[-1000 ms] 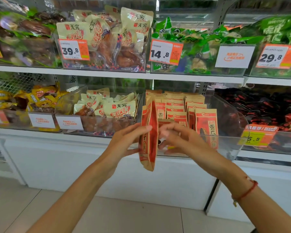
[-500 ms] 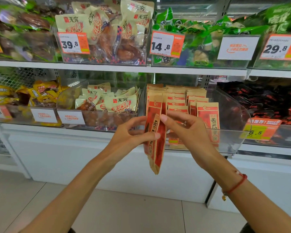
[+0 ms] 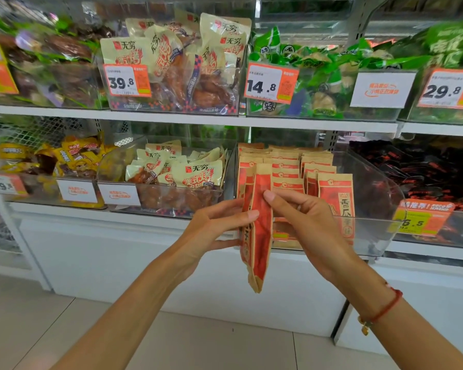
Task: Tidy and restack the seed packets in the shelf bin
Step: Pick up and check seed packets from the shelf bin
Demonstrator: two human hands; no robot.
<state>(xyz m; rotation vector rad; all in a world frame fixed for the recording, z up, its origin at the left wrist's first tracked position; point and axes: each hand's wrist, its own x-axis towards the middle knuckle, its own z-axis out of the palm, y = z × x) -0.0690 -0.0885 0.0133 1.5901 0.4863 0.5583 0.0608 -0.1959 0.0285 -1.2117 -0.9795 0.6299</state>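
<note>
The clear shelf bin (image 3: 380, 209) sits on the lower shelf (image 3: 145, 214), and everything here is told from that bin. Inside it, rows of red and brown seed packets (image 3: 286, 166) stand up, one behind the other. One more packet (image 3: 337, 201) stands at the front of the bin, facing out.

Just in front of the bin, at its left end, the person holds a small bunch of held packets (image 3: 257, 236). The bunch hangs edge-on, with its bottom lower than the bin floor. The left hand (image 3: 214, 228) pinches the bunch from the left side, with the thumb under and the fingers on top. The right hand (image 3: 308, 225) holds it from the right side, with one fingertip (image 3: 269, 194) pressed on the red face near the top. Both hands are closed on the bunch.

The packets look light and thin. The paper looks a bit stiff, but it can bend, and the seeds inside may shift. The faces look smooth, so packets could slide past each other. I think it is best to hold the bunch flat on both big faces, near the middle, and squeeze gently. Then the edges can be lined up before the bunch goes back into the left part of the bin.

A yellow and orange price tag (image 3: 422, 220) hangs at the right end of the bin.
</note>
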